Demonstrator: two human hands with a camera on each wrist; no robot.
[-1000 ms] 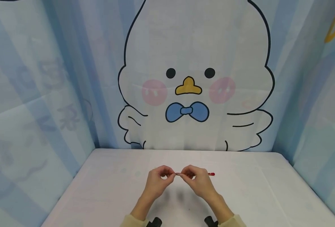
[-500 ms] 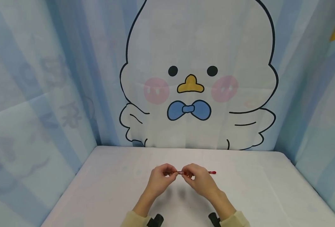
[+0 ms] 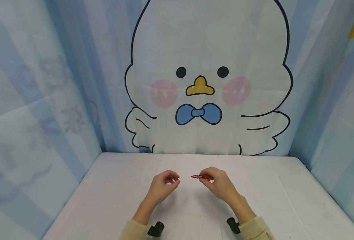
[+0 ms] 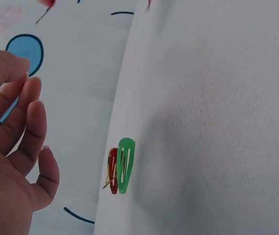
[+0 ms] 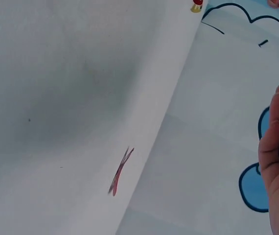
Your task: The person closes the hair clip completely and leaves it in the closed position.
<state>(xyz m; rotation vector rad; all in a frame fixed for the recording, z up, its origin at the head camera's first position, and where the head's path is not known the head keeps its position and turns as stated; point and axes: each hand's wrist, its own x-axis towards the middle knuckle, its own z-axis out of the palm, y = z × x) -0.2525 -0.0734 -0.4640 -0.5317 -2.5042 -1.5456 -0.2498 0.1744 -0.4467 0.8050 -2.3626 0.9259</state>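
Observation:
My right hand [image 3: 221,185] pinches a red snap hair clip [image 3: 195,176] between thumb and fingertips, the clip's free end pointing left above the white table. My left hand [image 3: 162,189] hovers to the left of that clip, apart from it, fingers loosely curled and thumb near the fingertips, with nothing visible between them. Beyond the left hand, a green hair clip [image 4: 125,166] lies beside a red hair clip [image 4: 112,171], with a bit of yellow by them. Another red hair clip [image 5: 119,174] with spread prongs lies on the table; in the head view the right hand hides it.
A white-covered table [image 3: 117,200] spans the work area. Behind it hangs a curtain [image 3: 239,43] printed with a cartoon bird, and blue-white curtains [image 3: 30,100] close off both sides. Dark wrist cameras [image 3: 156,229] sit at the cuffs.
Both hands were together on the red hair clip. The left hand has let go and drawn back left; the right hand has moved slightly right with the clip, now covering the clip lying beyond it.

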